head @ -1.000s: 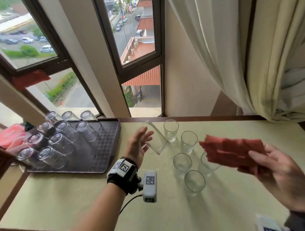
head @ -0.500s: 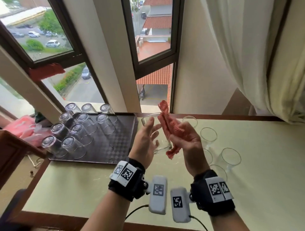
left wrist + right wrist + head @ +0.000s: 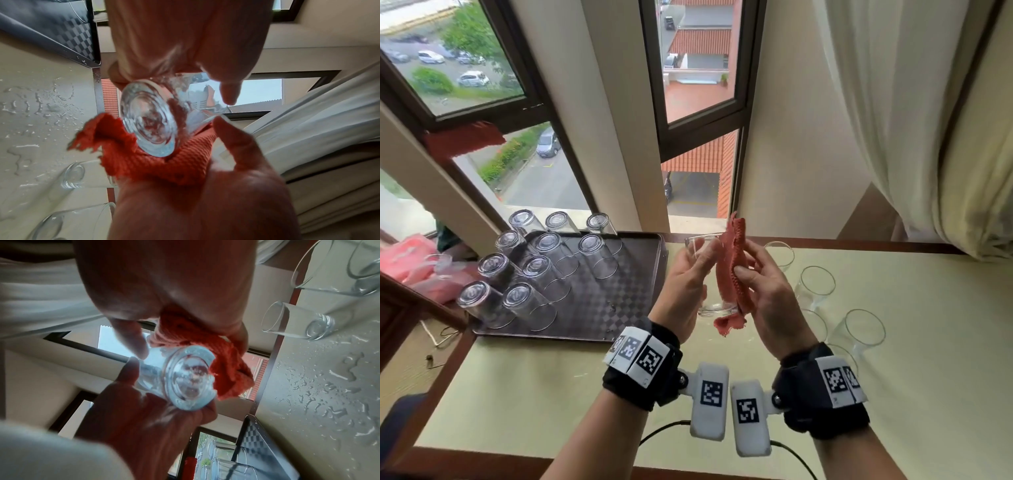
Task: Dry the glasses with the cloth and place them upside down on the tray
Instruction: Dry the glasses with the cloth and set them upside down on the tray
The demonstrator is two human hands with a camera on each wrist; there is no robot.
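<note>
The left hand grips one glass upright above the table, between the tray and the loose glasses. The right hand pinches the red cloth against its side. Ten glasses stand inverted on the tray; five upright glasses wait at the right.

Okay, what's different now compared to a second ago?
The right hand swung in from the right with the cloth and now presses it against the glass that the left hand had picked up and still holds. The glasses on the tray look unchanged.
</note>
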